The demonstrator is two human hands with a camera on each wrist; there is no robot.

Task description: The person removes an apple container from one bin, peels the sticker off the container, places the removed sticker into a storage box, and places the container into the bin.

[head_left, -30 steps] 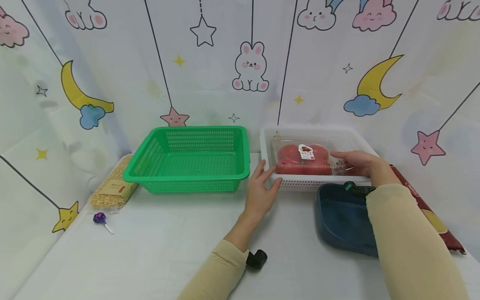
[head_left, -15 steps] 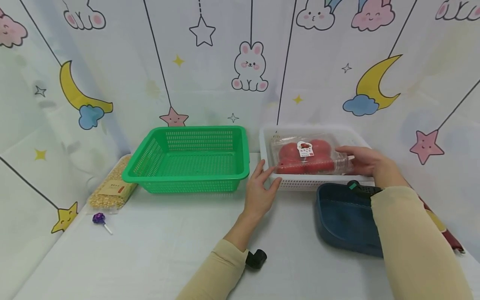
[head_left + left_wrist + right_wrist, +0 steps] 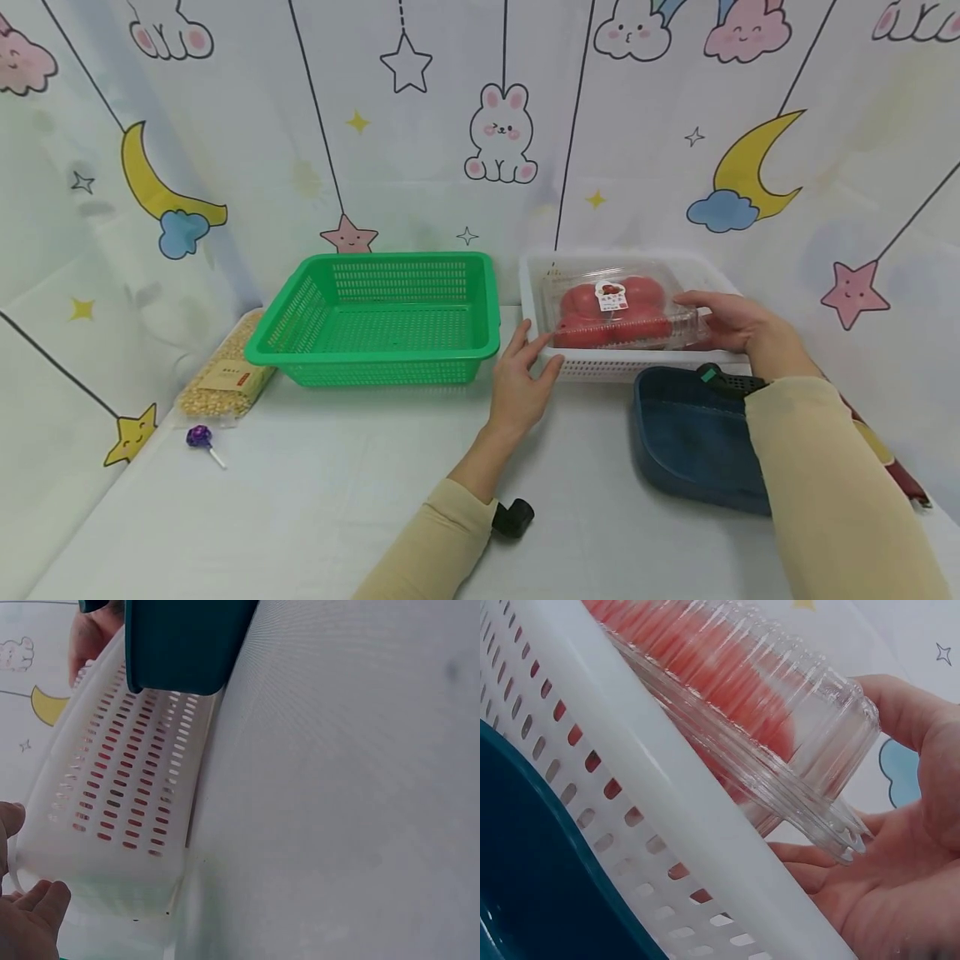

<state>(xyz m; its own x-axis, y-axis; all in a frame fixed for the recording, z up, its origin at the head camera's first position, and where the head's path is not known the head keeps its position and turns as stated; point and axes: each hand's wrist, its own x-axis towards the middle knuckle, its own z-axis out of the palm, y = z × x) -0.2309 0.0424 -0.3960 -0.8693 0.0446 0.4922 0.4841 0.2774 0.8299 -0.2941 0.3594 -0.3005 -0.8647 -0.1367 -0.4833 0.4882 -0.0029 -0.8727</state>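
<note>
A clear plastic box of tomatoes (image 3: pixel 615 312) with a white label lies in the white basket (image 3: pixel 652 357), its right end tilted up. At that end my right hand (image 3: pixel 731 321) grips the box, thumb on top and the other fingers low beside the basket's floor. The right wrist view shows the box's ribbed end (image 3: pixel 832 742) between thumb and palm, above the rim. My left hand (image 3: pixel 521 383) touches the basket's front left corner with spread fingers. In the left wrist view its fingertips (image 3: pixel 52 900) sit right at that corner.
A green basket (image 3: pixel 375 371) stands left of the white one. A dark blue bin (image 3: pixel 693 450) stands in front, partly behind my right sleeve. A bag of yellow kernels (image 3: pixel 225 375) and a purple lollipop (image 3: pixel 198 436) lie at the left. A dark red packet (image 3: pixel 892 467) lies far right.
The right end of the tomato box has risen and the box has shifted slightly right. My right hand has moved a little right with it; the left hand has stayed at the corner.
</note>
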